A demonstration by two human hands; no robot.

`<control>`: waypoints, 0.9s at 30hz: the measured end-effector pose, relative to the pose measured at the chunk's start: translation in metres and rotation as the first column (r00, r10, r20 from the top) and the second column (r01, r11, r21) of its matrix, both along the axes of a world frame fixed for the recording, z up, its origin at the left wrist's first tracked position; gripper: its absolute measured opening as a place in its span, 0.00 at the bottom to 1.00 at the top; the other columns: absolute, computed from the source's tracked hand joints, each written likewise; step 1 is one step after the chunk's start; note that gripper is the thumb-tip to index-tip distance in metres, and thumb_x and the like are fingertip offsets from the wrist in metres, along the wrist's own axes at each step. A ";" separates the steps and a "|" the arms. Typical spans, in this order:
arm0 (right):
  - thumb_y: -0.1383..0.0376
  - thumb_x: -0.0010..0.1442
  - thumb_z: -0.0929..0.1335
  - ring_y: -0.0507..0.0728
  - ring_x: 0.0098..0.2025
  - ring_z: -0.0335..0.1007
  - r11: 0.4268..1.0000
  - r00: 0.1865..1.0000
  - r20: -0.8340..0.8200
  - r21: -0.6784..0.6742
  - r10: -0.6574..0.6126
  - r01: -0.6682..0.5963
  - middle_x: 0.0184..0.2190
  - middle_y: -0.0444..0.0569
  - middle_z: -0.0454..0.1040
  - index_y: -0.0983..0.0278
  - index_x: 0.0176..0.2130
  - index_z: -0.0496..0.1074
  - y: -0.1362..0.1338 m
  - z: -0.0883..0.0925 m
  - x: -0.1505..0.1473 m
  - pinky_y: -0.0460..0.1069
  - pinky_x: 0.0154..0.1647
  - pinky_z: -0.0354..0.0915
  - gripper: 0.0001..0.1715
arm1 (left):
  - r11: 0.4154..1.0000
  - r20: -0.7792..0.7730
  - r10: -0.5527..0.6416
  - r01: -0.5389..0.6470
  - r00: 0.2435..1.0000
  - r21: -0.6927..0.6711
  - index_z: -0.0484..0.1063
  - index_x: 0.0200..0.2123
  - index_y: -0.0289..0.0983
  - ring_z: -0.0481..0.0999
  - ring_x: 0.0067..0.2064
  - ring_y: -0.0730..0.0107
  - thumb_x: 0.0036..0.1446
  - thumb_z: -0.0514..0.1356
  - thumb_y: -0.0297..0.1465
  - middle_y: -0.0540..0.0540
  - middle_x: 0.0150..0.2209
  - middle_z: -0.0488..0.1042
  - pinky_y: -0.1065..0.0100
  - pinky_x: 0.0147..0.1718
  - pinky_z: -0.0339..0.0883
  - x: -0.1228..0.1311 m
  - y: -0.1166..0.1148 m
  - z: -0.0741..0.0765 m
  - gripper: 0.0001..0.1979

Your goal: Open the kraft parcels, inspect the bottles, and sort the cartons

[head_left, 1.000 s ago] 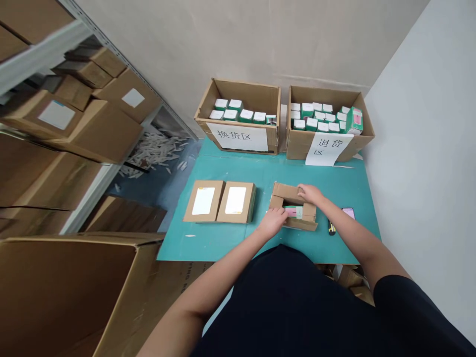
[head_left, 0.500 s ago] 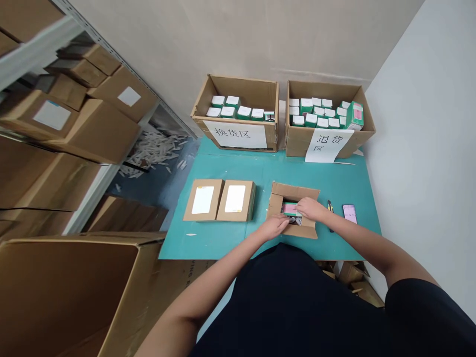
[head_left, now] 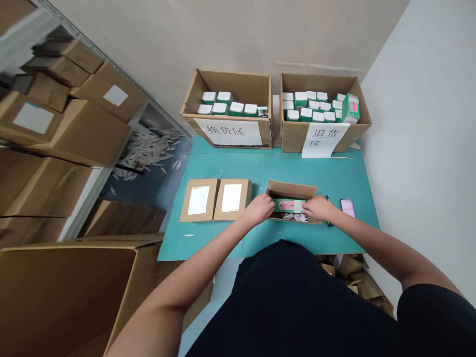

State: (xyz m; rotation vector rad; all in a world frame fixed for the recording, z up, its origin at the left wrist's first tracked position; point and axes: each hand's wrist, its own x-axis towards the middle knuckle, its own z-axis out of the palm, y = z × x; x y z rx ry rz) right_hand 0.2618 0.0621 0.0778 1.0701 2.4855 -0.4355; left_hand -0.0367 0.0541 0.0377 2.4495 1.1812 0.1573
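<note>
A small opened cardboard box [head_left: 292, 189] sits on the teal table [head_left: 267, 166] straight in front of me. Over it, both hands hold a long green and pink product box [head_left: 288, 205] level. My left hand [head_left: 260, 208] grips the left end and my right hand [head_left: 316, 208] grips the right end, fingers closed on it. Crumpled white paper [head_left: 293, 216] lies in the open box beneath the product.
Two sealed labelled parcels [head_left: 215, 199] lie left of the open box. A phone [head_left: 347, 208] and a dark utility knife [head_left: 328, 218] rest at the right. Two big cartons [head_left: 230, 131] [head_left: 323, 136] of green and white boxes stand at the back. Shelves of cartons fill the left.
My hands went from the box flaps into the box. They have lifted the green and pink product box out, one hand at each end.
</note>
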 end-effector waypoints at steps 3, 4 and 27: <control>0.64 0.67 0.67 0.64 0.45 0.79 0.989 0.986 0.081 0.004 -0.149 0.149 0.43 0.60 0.81 0.66 0.51 0.75 -0.004 -0.006 0.001 0.52 0.42 0.67 0.14 | 0.967 0.083 0.245 -0.238 0.966 -0.086 0.78 0.46 0.40 0.75 0.49 0.55 0.65 0.54 0.31 0.40 0.42 0.75 0.56 0.51 0.71 -0.021 -0.012 -0.009 0.13; 0.66 0.66 0.68 0.65 0.45 0.79 0.985 0.981 0.098 -0.017 -0.166 0.169 0.43 0.61 0.81 0.66 0.53 0.74 -0.004 -0.010 -0.005 0.52 0.41 0.68 0.17 | 0.949 0.118 0.306 -0.293 0.945 -0.119 0.77 0.49 0.41 0.75 0.50 0.56 0.65 0.55 0.31 0.41 0.44 0.76 0.56 0.52 0.71 -0.024 -0.017 -0.014 0.14; 0.69 0.56 0.73 0.66 0.52 0.74 0.971 0.952 0.197 -0.002 -0.236 0.241 0.55 0.65 0.72 0.68 0.65 0.58 0.011 -0.055 -0.100 0.55 0.45 0.72 0.42 | 0.532 0.167 0.817 -0.609 0.552 -0.588 0.72 0.53 0.37 0.81 0.43 0.56 0.57 0.62 0.31 0.43 0.41 0.81 0.60 0.44 0.74 -0.019 -0.014 -0.054 0.20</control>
